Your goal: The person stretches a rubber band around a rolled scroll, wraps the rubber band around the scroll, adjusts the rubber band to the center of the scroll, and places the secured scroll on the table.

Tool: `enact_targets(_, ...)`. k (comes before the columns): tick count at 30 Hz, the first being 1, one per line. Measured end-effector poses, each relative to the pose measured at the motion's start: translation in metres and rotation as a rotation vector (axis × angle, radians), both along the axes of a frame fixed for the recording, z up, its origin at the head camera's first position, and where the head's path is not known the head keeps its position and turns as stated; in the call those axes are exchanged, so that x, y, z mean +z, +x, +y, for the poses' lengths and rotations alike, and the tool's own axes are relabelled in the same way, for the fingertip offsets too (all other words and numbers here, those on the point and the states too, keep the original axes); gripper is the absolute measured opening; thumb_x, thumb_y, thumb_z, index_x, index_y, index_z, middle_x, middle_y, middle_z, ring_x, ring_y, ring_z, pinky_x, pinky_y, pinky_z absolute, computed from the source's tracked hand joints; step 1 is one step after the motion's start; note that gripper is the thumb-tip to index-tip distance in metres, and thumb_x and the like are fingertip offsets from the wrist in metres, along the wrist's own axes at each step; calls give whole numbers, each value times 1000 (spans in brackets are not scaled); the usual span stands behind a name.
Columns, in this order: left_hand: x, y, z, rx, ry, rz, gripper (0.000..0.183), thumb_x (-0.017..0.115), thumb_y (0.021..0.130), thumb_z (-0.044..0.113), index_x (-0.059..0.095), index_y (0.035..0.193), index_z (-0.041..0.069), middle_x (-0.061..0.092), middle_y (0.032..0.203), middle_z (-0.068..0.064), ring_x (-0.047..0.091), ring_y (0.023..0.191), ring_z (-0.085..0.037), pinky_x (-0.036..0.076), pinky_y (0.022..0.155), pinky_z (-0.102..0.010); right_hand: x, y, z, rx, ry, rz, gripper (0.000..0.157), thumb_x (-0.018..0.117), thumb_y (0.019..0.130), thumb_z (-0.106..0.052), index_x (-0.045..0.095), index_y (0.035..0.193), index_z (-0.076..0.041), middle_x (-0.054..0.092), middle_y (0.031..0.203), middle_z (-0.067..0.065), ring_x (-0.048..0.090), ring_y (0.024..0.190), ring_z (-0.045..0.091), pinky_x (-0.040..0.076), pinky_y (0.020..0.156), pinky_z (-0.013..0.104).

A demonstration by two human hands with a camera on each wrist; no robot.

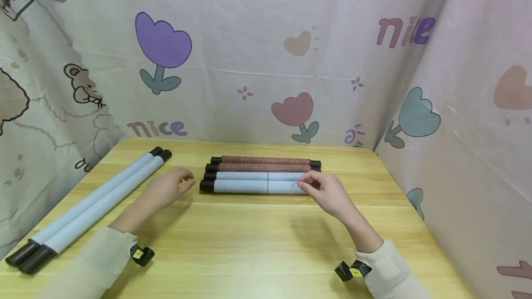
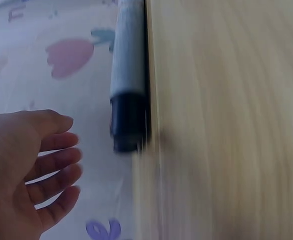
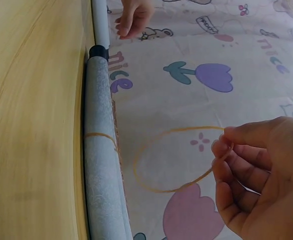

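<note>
My right hand [image 1: 328,195] pinches a thin tan rubber band [image 3: 186,128] between thumb and fingertips. The band hangs as an open loop in the right wrist view. Just behind that hand lie two pale blue scrolls [image 1: 241,186] with black end knobs, side by side, and another rubber band [image 1: 268,182] circles them near the middle. My left hand [image 1: 166,188] hovers over the table, fingers loosely bent and holding nothing. It is between those scrolls and a longer pale blue pair [image 1: 105,204] on the left.
Two brown patterned scrolls [image 1: 257,168] lie directly behind the banded pair, parallel to it. The wooden table [image 1: 249,253] ends at a printed curtain [image 1: 232,105] that hangs behind and on both sides.
</note>
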State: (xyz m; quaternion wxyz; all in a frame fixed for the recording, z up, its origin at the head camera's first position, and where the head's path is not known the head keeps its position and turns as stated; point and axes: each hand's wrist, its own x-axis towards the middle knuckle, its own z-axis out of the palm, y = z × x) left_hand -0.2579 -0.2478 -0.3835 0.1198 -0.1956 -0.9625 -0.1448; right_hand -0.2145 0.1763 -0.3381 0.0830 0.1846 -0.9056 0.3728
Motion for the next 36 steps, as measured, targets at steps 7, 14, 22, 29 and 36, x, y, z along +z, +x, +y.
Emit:
enact_targets(7,-2,-14,-41,108,-6,57,31,61,96,25,66,111,-3,65,108,-22,59,97,-43,46,85,-58,-2,0,1,-1,1,-10,10,67,95,-23,71,95,-15,64,78,-4,53,68,13,44,59,28)
enact_targets(14,-8,-25,-69,237,-6,36,47,52,101,36,56,125,-4,51,125,-33,43,111,-57,35,89,-69,-4,-1,1,7,-9,-27,10,67,95,-23,71,95,-14,67,82,1,55,69,12,46,60,28)
enact_targets(22,-20,-37,-92,396,19,-120,97,34,91,74,32,144,-7,27,137,-41,22,119,-66,24,87,-79,-5,-1,-1,5,-9,-36,10,67,95,-23,72,96,-14,68,82,-4,56,70,11,47,62,28)
enact_targets(29,-31,-46,-104,469,20,-217,113,38,84,82,26,143,-13,31,128,-45,27,113,-67,23,81,-79,-6,-1,-3,9,5,-39,9,68,94,-21,72,95,-14,67,81,-3,55,69,12,47,60,28)
enact_targets(36,-35,-54,-110,487,-28,-274,123,42,79,86,20,142,-18,35,119,-48,35,103,-68,29,75,-78,-5,-1,-3,-2,36,-39,6,69,93,-21,72,93,-16,64,79,-7,55,69,11,47,60,28)
